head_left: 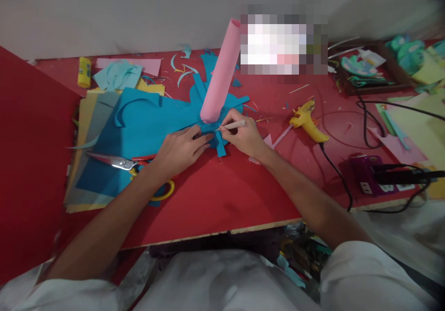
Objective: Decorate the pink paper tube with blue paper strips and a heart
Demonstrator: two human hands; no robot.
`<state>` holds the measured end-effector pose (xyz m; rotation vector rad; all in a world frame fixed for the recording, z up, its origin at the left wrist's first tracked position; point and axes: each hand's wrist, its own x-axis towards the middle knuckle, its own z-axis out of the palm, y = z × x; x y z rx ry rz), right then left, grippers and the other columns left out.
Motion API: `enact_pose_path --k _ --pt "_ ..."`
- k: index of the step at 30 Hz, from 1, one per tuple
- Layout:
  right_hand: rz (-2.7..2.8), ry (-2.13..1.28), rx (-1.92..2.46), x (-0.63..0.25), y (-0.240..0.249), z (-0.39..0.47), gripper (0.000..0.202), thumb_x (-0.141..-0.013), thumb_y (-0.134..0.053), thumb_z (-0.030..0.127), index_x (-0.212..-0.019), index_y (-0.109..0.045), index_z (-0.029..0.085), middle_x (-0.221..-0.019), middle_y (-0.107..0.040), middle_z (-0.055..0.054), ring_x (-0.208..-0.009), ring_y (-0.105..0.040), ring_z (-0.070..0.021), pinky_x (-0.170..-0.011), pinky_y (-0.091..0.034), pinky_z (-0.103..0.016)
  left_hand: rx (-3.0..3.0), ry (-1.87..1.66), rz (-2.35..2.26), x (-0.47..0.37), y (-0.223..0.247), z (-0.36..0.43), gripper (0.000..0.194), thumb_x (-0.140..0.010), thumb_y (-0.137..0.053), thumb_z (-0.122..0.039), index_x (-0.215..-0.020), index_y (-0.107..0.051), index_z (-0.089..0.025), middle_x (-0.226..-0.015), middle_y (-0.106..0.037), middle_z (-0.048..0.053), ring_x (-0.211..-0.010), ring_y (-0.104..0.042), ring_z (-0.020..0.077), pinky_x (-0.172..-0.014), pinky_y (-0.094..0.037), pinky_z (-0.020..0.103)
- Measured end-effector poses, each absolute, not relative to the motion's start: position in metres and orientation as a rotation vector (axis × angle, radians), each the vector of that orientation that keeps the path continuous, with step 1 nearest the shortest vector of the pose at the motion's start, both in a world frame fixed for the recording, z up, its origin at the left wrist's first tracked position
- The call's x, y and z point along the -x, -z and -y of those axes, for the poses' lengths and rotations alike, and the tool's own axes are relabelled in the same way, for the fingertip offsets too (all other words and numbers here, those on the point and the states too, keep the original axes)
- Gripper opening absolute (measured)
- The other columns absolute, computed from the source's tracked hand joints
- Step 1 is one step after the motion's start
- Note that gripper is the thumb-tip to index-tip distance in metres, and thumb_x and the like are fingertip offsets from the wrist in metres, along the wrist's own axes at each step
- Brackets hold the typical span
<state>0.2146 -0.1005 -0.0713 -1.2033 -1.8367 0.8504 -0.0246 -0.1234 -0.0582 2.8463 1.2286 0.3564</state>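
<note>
My right hand (241, 132) pinches a pale pencil-like stick (233, 125), its tip touching the blue paper by the foot of a pink paper tube (221, 72). The tube stands tilted on cut blue paper pieces (243, 101). Palm down, my left hand (184, 148) lies with spread fingers on the blue paper just left of the tip. Under my left wrist are scissors (120, 162) with red and yellow handles, partly hidden by the forearm. A large blue sheet (149, 121) extends to the left over a stack of coloured paper (81, 181).
A yellow glue gun (308, 121) with a black cord lies to the right, near a purple box (366, 174) with a cable plugged in. A glue stick (84, 72) stands at the back left. A dark tray (378, 77) of scraps sits back right. The red table's front edge (222, 233) is near me.
</note>
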Motion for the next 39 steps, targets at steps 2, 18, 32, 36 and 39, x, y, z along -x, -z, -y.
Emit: enact_pose_path --k 2,18,32,36,39 --pt "1.833 -0.836 1.209 -0.215 0.072 0.1 0.016 -0.09 -0.066 0.03 -0.082 -0.053 0.026 -0.076 -0.067 0.001 -0.068 -0.057 -0.0161 -0.066 -0.044 -0.033 -2.853 -0.352 -1.235 0.024 0.058 0.123 0.039 -0.112 -0.048 -0.037 -0.137 -0.075 -0.026 -0.11 -0.073 0.012 -0.091 -0.072 0.025 -0.064 -0.047 0.034" --pt "1.785 -1.027 1.031 -0.221 0.076 0.096 0.01 -0.092 -0.067 0.028 -0.097 -0.07 0.021 -0.076 -0.064 0.003 -0.064 -0.054 -0.0121 -0.061 -0.041 -0.028 -2.838 -0.361 -1.238 0.024 0.058 0.123 0.035 -0.11 -0.054 -0.033 -0.136 -0.075 -0.025 -0.109 -0.074 0.01 -0.09 -0.071 0.0239 -0.063 -0.046 0.032" --pt "1.749 -1.088 1.055 -0.22 0.074 0.095 0.007 -0.087 -0.069 0.025 -0.085 -0.064 0.021 -0.074 -0.066 0.003 -0.063 -0.055 -0.0112 -0.058 -0.041 -0.026 -2.906 -0.5 -1.193 0.025 0.064 0.121 0.031 -0.109 -0.055 -0.031 -0.129 -0.078 -0.025 -0.104 -0.075 0.009 -0.087 -0.073 0.023 -0.061 -0.047 0.032" --pt "1.59 -1.244 0.909 -0.223 0.074 0.095 0.016 -0.093 -0.073 0.035 -0.091 -0.067 0.02 -0.07 -0.064 0.004 -0.056 -0.052 -0.0089 -0.051 -0.041 -0.024 -2.855 -0.552 -1.233 0.024 0.062 0.123 0.029 -0.108 -0.056 -0.029 -0.129 -0.073 -0.019 -0.111 -0.076 0.011 -0.093 -0.074 0.0246 -0.064 -0.051 0.032" --pt "1.543 -1.362 0.789 -0.225 0.07 0.1 0.024 -0.096 -0.076 0.043 -0.1 -0.072 0.019 -0.074 -0.07 0.002 -0.052 -0.054 -0.008 -0.047 -0.044 -0.023 -2.82 -0.711 -1.225 0.024 0.06 0.126 0.023 -0.108 -0.059 -0.03 -0.125 -0.07 -0.018 -0.118 -0.076 0.011 -0.1 -0.075 0.0245 -0.071 -0.055 0.032"
